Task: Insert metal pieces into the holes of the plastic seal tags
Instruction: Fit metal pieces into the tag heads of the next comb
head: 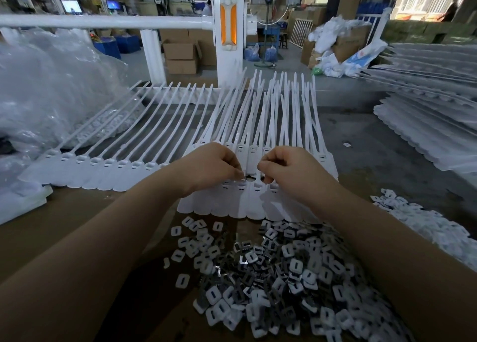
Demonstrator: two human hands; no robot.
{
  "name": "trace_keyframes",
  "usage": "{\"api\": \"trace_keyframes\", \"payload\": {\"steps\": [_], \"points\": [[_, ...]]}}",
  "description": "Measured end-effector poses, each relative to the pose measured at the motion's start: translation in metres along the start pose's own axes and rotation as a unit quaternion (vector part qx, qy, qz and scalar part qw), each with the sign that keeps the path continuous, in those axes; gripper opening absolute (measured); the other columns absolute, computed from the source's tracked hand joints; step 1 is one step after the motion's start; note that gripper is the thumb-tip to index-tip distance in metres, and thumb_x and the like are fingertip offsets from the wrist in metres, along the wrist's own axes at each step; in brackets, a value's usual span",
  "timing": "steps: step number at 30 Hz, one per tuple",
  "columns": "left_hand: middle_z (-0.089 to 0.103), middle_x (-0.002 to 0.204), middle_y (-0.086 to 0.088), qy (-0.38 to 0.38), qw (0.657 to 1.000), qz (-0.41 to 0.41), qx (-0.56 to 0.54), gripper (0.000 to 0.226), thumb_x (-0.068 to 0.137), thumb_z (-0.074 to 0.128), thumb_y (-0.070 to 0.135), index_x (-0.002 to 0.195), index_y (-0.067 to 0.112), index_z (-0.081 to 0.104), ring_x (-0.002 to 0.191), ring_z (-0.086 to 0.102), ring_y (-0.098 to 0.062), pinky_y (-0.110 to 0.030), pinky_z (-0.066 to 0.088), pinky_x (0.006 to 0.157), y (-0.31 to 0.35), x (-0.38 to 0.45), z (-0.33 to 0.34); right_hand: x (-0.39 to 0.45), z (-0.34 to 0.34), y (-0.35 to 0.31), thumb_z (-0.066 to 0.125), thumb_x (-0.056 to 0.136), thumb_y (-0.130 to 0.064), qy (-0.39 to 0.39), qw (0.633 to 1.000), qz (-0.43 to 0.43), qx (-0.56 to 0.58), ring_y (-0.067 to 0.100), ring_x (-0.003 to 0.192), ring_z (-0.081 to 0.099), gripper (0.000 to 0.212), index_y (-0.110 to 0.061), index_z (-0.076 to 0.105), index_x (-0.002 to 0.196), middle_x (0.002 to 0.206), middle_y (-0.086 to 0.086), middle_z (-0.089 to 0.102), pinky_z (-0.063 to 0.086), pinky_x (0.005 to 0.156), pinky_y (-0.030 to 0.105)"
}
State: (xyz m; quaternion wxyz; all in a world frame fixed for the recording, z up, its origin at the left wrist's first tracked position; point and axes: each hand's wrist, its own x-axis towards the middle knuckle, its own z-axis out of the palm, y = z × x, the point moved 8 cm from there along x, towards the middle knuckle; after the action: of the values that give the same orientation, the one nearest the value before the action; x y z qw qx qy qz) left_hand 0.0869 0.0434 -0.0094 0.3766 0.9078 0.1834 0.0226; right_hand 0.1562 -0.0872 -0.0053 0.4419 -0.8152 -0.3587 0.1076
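White seal tags (pixel 247 200) under both hands, left grip (pixel 214 165) pinching (fingers curled), right grip (pixel 284 165) likewise

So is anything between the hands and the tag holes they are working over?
Nothing visible. The left hand and right hand sit curled right over the near strip of tags, fingertips at its row of holes. The metal pieces lie nearer the person, clear of it. Whether either hand pinches a piece cannot be told.

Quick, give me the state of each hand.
Left hand: fingers curled, pinching something small over the tags; what, cannot be told.
Right hand: fingers curled over the tags; contents hidden.
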Motion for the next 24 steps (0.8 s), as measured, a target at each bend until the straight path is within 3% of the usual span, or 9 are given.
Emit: {"api": "trace_keyframes", "payload": {"steps": [9, 13, 20, 24], "points": [[0.066, 0.074, 0.007, -0.035, 0.999, 0.001, 0.023, 0.01, 0.086, 0.072, 0.026, 0.078, 0.021, 0.071, 0.07, 0.058, -0.005, -0.02, 0.039, 0.059, 0.001, 0.0, 0.004, -0.002, 0.002, -0.004, 0.058, 0.095, -0.026, -0.01, 1.0, 0.001, -0.005, 0.002, 0.066, 0.061, 0.013, -0.03, 0.061, 0.083, 0.073, -0.008, 0.067, 0.043, 0.058, 0.018], [0.069, 0.081, 0.0, -0.027, 0.999, 0.002, 0.036, 0.009, 0.084, 0.075, 0.025, 0.08, 0.018, 0.07, 0.075, 0.061, -0.01, -0.023, 0.047, 0.064, 0.001, 0.0, 0.004, -0.003, 0.003, -0.004, 0.058, 0.095, -0.025, -0.015, 1.0, 0.005, 0.004, 0.008, 0.073, 0.064, 0.012, -0.028, 0.062, 0.084, 0.077, -0.005, 0.068, 0.054, 0.068, 0.027], [0.067, 0.079, 0.004, -0.037, 0.999, 0.0, 0.033, 0.009, 0.084, 0.075, 0.026, 0.082, 0.019, 0.069, 0.074, 0.06, -0.008, -0.02, 0.042, 0.062, 0.0, -0.001, 0.005, -0.006, 0.002, -0.013, 0.062, 0.092, -0.023, -0.018, 1.0, -0.025, -0.001, 0.015, 0.08, 0.067, 0.008, -0.024, 0.066, 0.085, 0.081, -0.002, 0.069, 0.056, 0.074, 0.031], [0.063, 0.074, 0.01, -0.046, 0.999, 0.0, 0.016, 0.007, 0.084, 0.074, 0.023, 0.082, 0.021, 0.068, 0.069, 0.055, -0.002, -0.017, 0.037, 0.06, -0.002, -0.002, 0.004, -0.02, 0.021, -0.035, 0.071, 0.087, -0.024, -0.157, 0.98, -0.121, -0.037, 0.002, 0.073, 0.063, 0.005, -0.028, 0.07, 0.084, 0.081, -0.01, 0.068, 0.052, 0.068, 0.02]]}}
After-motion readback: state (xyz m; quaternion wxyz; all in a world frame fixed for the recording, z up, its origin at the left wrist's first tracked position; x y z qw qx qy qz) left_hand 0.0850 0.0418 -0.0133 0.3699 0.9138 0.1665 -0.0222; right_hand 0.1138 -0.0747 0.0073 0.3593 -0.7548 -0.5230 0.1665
